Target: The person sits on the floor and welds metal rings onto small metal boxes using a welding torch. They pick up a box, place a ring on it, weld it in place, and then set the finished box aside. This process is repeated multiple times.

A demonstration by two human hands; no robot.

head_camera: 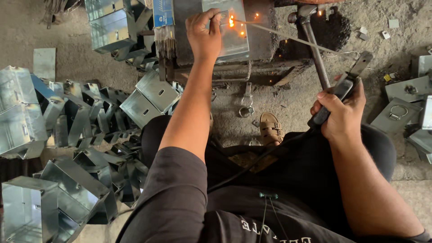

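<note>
My right hand [340,115] grips a black electrode holder [343,87] whose long thin welding rod [288,38] reaches left to a glowing spot with sparks [231,21] on a shiny metal plate [234,38]. My left hand [204,36] is stretched forward, fingers pinching a small metal piece [222,16] on the plate right beside the glowing tip. The plate lies on a dark work block [261,31]. A black cable [252,164] runs from the holder across my lap.
Piles of folded sheet-metal boxes [67,135] fill the left side. A pack of welding rods [165,36] stands by the block. A hammer [312,45] leans at the block's right. Metal lids with rings [398,112] lie at right. My sandalled foot [270,128] rests on the dirt floor.
</note>
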